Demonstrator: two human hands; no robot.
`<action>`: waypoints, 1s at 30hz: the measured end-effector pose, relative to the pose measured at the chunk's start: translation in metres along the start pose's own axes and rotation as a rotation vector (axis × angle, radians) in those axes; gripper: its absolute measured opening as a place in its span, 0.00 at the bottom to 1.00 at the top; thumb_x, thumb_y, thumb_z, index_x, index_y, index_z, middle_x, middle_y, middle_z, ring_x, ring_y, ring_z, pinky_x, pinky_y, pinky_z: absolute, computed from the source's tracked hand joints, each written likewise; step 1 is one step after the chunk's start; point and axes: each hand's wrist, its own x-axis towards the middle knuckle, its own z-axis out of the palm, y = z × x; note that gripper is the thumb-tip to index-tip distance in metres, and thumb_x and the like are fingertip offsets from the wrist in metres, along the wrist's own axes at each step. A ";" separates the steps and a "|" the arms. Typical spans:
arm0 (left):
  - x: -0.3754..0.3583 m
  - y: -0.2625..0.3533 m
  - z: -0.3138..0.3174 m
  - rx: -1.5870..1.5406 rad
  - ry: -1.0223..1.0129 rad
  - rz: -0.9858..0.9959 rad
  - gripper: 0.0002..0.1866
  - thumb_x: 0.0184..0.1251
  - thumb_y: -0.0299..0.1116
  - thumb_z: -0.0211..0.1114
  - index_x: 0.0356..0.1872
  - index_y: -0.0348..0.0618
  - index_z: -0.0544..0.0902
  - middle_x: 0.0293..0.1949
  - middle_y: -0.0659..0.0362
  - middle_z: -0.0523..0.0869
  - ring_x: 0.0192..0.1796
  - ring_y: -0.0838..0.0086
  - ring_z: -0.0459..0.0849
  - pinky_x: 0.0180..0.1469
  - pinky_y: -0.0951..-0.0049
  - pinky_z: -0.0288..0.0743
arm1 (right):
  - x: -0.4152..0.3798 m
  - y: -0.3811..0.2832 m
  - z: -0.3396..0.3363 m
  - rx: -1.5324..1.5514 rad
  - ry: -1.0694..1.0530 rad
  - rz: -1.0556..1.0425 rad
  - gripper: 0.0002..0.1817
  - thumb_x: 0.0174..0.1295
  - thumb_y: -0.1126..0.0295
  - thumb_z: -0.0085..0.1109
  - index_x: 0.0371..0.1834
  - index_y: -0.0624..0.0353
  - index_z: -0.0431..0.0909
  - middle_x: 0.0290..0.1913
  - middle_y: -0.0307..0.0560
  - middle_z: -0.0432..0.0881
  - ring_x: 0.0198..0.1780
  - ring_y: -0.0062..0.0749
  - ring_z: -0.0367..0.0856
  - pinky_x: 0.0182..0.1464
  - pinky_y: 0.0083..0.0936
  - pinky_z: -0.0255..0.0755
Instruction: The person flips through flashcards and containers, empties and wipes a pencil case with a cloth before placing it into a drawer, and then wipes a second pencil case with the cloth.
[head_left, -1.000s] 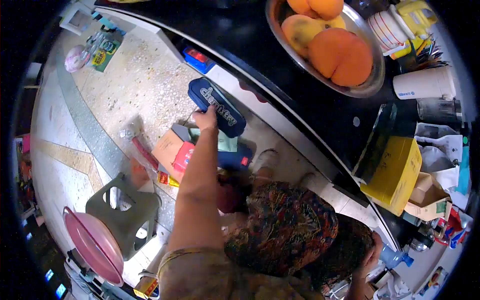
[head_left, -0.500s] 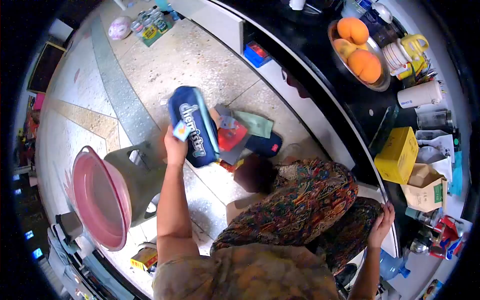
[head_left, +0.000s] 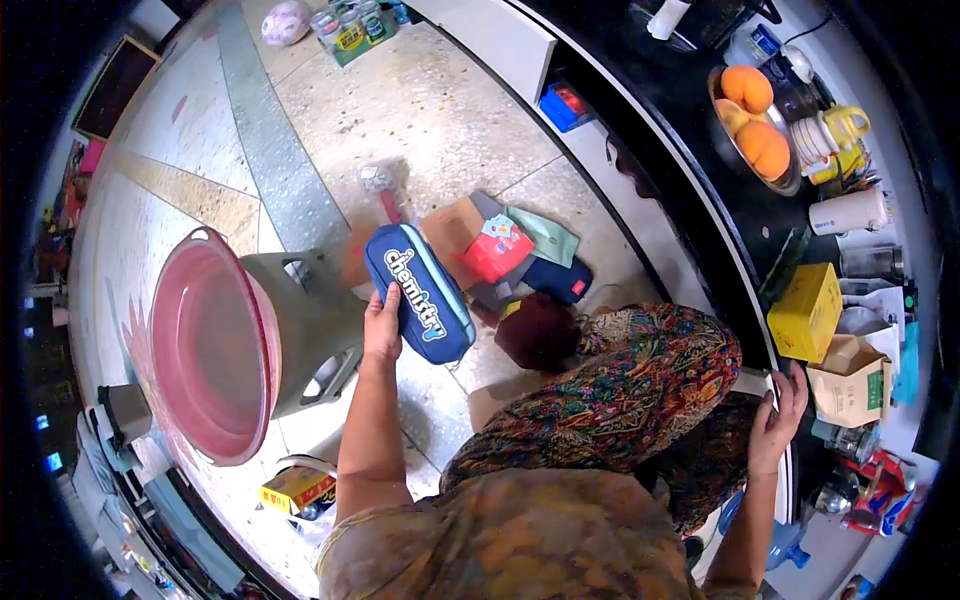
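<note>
My left hand (head_left: 383, 322) is closed on the near left edge of a dark blue pouch (head_left: 415, 290) marked "chemistry", its thumb on the front. Just beyond it on the floor lie a brown paper item (head_left: 448, 232), a red packet (head_left: 497, 250) with a small light-blue card (head_left: 499, 228) on it, a pale green packet (head_left: 543, 238) and a dark blue item (head_left: 556, 279). On the right, my right hand (head_left: 779, 418) has its fingers apart at the cabinet edge, near the patterned cloth over my leg, and holds nothing.
A pink basin (head_left: 212, 350) rests on a grey-green stool (head_left: 310, 325) at the left. The dark counter at the right carries a bowl of orange fruit (head_left: 764, 150), a yellow box (head_left: 803, 312) and a paper bag (head_left: 848, 380). Cans (head_left: 350, 32) and a ball (head_left: 286, 22) stand far off.
The small light-blue card has left my left hand and now lies on the red packet. My left hand has shifted down the pouch's edge. My right hand's fingers have lifted and spread.
</note>
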 end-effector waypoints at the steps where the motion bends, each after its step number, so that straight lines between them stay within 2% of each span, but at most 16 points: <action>1: 0.003 -0.002 -0.003 -0.003 0.003 0.000 0.14 0.63 0.35 0.52 0.46 0.40 0.71 0.41 0.58 0.78 0.41 0.73 0.77 0.46 0.73 0.71 | 0.008 -0.012 -0.002 0.021 0.000 -0.019 0.15 0.51 0.80 0.43 0.43 0.62 0.71 0.55 0.54 0.64 0.57 0.47 0.60 0.59 0.34 0.53; 6: 0.008 0.000 -0.009 -0.103 -0.051 0.036 0.13 0.63 0.33 0.51 0.47 0.42 0.71 0.42 0.59 0.78 0.43 0.73 0.76 0.47 0.73 0.71 | 0.037 -0.069 -0.005 0.123 -0.065 -0.092 0.14 0.50 0.80 0.45 0.41 0.62 0.71 0.53 0.55 0.65 0.56 0.48 0.62 0.57 0.34 0.55; 9: 0.003 0.007 -0.006 -0.169 -0.085 0.008 0.13 0.63 0.33 0.51 0.48 0.43 0.70 0.44 0.60 0.77 0.43 0.73 0.77 0.47 0.72 0.70 | 0.048 -0.094 0.001 0.169 -0.053 -0.277 0.16 0.46 0.82 0.47 0.40 0.61 0.72 0.51 0.54 0.68 0.53 0.48 0.66 0.56 0.36 0.58; 14: -0.010 0.016 0.003 -0.268 -0.151 -0.012 0.14 0.63 0.36 0.50 0.49 0.44 0.69 0.45 0.60 0.77 0.44 0.72 0.76 0.49 0.69 0.70 | 0.063 -0.135 0.016 0.286 -0.114 -0.389 0.18 0.44 0.80 0.49 0.42 0.59 0.71 0.49 0.54 0.69 0.51 0.47 0.67 0.54 0.36 0.60; 16: -0.015 0.018 0.007 -0.295 -0.187 -0.036 0.15 0.63 0.37 0.50 0.49 0.44 0.69 0.45 0.60 0.77 0.45 0.71 0.76 0.49 0.68 0.69 | 0.072 -0.154 0.024 0.368 -0.262 -0.470 0.19 0.45 0.79 0.50 0.45 0.59 0.69 0.48 0.54 0.70 0.50 0.45 0.68 0.52 0.34 0.62; 17: -0.020 0.021 0.011 -0.308 -0.208 -0.048 0.14 0.64 0.38 0.49 0.48 0.44 0.70 0.44 0.60 0.77 0.45 0.72 0.77 0.49 0.70 0.71 | 0.075 -0.162 0.029 0.370 -0.261 -0.470 0.19 0.45 0.79 0.50 0.45 0.59 0.69 0.48 0.54 0.70 0.50 0.45 0.68 0.52 0.34 0.62; 19: -0.021 0.019 0.011 -0.321 -0.272 -0.069 0.16 0.63 0.41 0.49 0.48 0.45 0.70 0.44 0.60 0.77 0.45 0.73 0.77 0.48 0.70 0.71 | 0.078 -0.176 0.046 0.570 -0.429 -0.439 0.20 0.48 0.76 0.52 0.48 0.59 0.67 0.48 0.55 0.70 0.48 0.43 0.70 0.51 0.32 0.63; 20: -0.023 0.018 0.013 -0.319 -0.273 -0.067 0.16 0.63 0.41 0.49 0.48 0.45 0.70 0.44 0.60 0.77 0.45 0.73 0.77 0.48 0.70 0.71 | 0.078 -0.183 0.059 0.572 -0.426 -0.439 0.20 0.48 0.76 0.52 0.48 0.59 0.67 0.48 0.55 0.70 0.48 0.43 0.70 0.51 0.32 0.63; 22: -0.029 0.014 0.021 -0.390 -0.301 -0.151 0.19 0.62 0.43 0.51 0.50 0.44 0.69 0.46 0.59 0.77 0.46 0.71 0.77 0.50 0.69 0.70 | 0.072 -0.198 0.090 0.964 -0.679 -0.144 0.18 0.54 0.71 0.50 0.49 0.61 0.66 0.46 0.58 0.71 0.46 0.43 0.72 0.49 0.31 0.65; 24: -0.041 0.013 0.035 -0.475 -0.383 -0.229 0.24 0.60 0.46 0.52 0.53 0.42 0.67 0.50 0.56 0.74 0.50 0.66 0.74 0.54 0.64 0.66 | 0.063 -0.216 0.119 0.975 -0.836 -0.059 0.19 0.58 0.70 0.48 0.53 0.61 0.62 0.42 0.52 0.74 0.44 0.30 0.73 0.46 0.24 0.67; 26: -0.050 0.005 0.048 -0.517 -0.450 -0.279 0.25 0.60 0.48 0.51 0.54 0.42 0.66 0.50 0.55 0.74 0.52 0.64 0.73 0.56 0.62 0.64 | 0.041 -0.231 0.154 1.092 -0.827 -0.113 0.20 0.58 0.69 0.48 0.54 0.64 0.60 0.41 0.52 0.75 0.41 0.29 0.75 0.44 0.23 0.68; 27: -0.052 0.000 0.053 -0.553 -0.460 -0.302 0.26 0.60 0.49 0.50 0.54 0.42 0.66 0.51 0.54 0.73 0.52 0.64 0.72 0.56 0.62 0.63 | 0.039 -0.239 0.148 1.059 -0.853 -0.013 0.21 0.57 0.71 0.51 0.52 0.67 0.62 0.41 0.50 0.76 0.40 0.28 0.75 0.43 0.22 0.68; 28: -0.052 -0.005 0.055 -0.592 -0.451 -0.302 0.27 0.61 0.50 0.48 0.54 0.41 0.66 0.52 0.53 0.73 0.53 0.63 0.71 0.56 0.61 0.62 | 0.035 -0.241 0.152 1.064 -0.853 -0.014 0.21 0.57 0.71 0.51 0.52 0.67 0.62 0.41 0.50 0.76 0.40 0.28 0.75 0.43 0.22 0.68; 30: -0.055 -0.004 0.060 -0.492 -0.431 -0.309 0.28 0.62 0.52 0.45 0.55 0.43 0.64 0.53 0.54 0.71 0.54 0.64 0.70 0.57 0.61 0.59 | 0.026 -0.239 0.170 1.286 -0.689 0.083 0.20 0.51 0.68 0.56 0.46 0.65 0.68 0.38 0.54 0.77 0.38 0.39 0.77 0.41 0.30 0.69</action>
